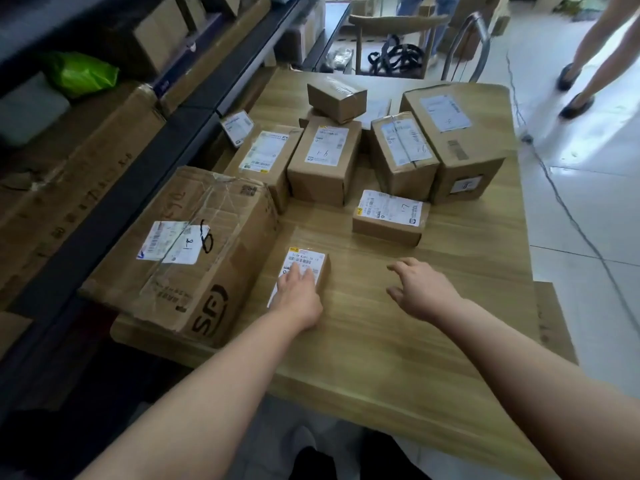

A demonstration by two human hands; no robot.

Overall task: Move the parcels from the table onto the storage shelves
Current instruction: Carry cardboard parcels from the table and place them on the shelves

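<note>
Our L hand (299,292) lies flat on the small parcel (308,259), fingers straight across its white label. It's released, pressing and not gripping. That parcel sits on the desk (398,341) toward the near left corner, just beside the big SF box (180,251). The SF box runs along the desk's left edge, next to the shelves (114,174).

Our R hand (424,289) is over bare desk to the right of the small parcel, apart from it. Fingers are loosely spread, holding nothing; we can't tell if it touches the wood.

Mid-desk there's a flat parcel (389,216) w/ "1-7" written on its label. Behind it is a cluster of mid-size boxes (323,161), w/ a little box (337,98) stacked on top toward the far edge. The largest box (457,140) is at the far right corner.

The shelves hold more cartons & a green bag (81,72). Another person's legs (581,74) are on the floor beyond the desk's right edge.
</note>
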